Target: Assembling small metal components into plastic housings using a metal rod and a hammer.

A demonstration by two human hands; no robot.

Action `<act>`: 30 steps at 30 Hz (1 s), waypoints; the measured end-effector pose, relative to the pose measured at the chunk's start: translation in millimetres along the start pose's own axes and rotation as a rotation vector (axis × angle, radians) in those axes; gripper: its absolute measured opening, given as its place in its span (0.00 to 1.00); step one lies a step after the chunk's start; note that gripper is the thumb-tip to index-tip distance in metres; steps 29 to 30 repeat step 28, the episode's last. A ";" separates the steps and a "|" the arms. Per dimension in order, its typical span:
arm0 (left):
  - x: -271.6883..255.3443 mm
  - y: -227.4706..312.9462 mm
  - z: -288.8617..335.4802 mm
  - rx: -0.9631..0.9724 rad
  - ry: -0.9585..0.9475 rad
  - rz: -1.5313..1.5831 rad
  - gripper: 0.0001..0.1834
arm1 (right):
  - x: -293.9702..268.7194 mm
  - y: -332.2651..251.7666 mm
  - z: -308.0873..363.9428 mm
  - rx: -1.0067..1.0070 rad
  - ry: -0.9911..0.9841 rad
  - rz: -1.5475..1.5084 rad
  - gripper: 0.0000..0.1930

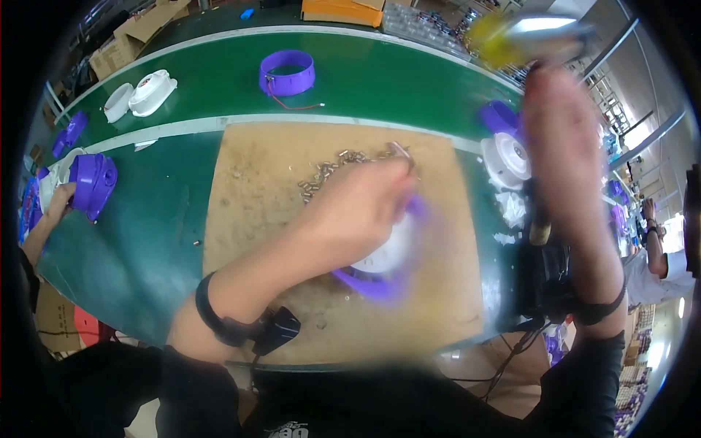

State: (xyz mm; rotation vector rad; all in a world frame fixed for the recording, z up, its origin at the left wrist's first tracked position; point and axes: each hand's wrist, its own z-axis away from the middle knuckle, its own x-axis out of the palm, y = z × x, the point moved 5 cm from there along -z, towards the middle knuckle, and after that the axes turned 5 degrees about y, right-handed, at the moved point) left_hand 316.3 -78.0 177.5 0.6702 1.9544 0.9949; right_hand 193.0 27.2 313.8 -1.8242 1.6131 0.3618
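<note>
My left hand (358, 208) is closed in a pinch above a round purple housing with a white middle (383, 255), which is blurred. Whatever its fingertips hold is too small to make out; a shiny metal bit shows right beside them. Small metal cylinders (321, 175) lie in a loose pile behind this hand on a tan board (248, 219). Raised at the right, my right hand (562, 124) is closed round a hammer (544, 33) with a yellow and silver head, smeared by motion. Part of the hammer's handle is hidden by the hand.
A purple ring (288, 82) with a red wire and white housings (153, 93) rest on the green surface beyond. White round part (505, 160) and crumpled plastic (511, 209) lie right of the board. At far left, another person's hand (60, 201) holds a purple housing (95, 182).
</note>
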 end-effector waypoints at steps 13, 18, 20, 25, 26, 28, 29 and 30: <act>-20.7 -6.6 9.3 0.081 0.041 -0.060 0.09 | 23.9 -21.3 -2.2 0.108 -0.332 0.044 0.16; -32.0 -5.2 13.8 0.086 0.048 -0.019 0.09 | 35.9 -30.0 9.0 -0.327 -0.167 0.095 0.16; -35.7 -9.2 16.3 0.081 0.033 -0.044 0.10 | 49.4 -36.8 9.2 -0.106 -0.517 0.261 0.16; -38.9 -11.7 20.1 0.061 -0.006 -0.028 0.11 | 25.6 -24.5 -16.2 0.076 -0.148 -0.101 0.16; -42.9 -8.4 22.6 0.056 0.005 -0.055 0.12 | 44.5 -36.6 3.4 -0.287 -0.053 0.132 0.17; -48.6 -11.1 23.0 0.048 0.026 -0.083 0.14 | 59.1 -45.7 -4.7 0.330 -0.786 0.332 0.16; -48.6 -11.1 23.0 0.048 0.026 -0.083 0.14 | 59.1 -45.7 -4.7 0.330 -0.786 0.332 0.16; -48.6 -11.1 23.0 0.048 0.026 -0.083 0.14 | 59.1 -45.7 -4.7 0.330 -0.786 0.332 0.16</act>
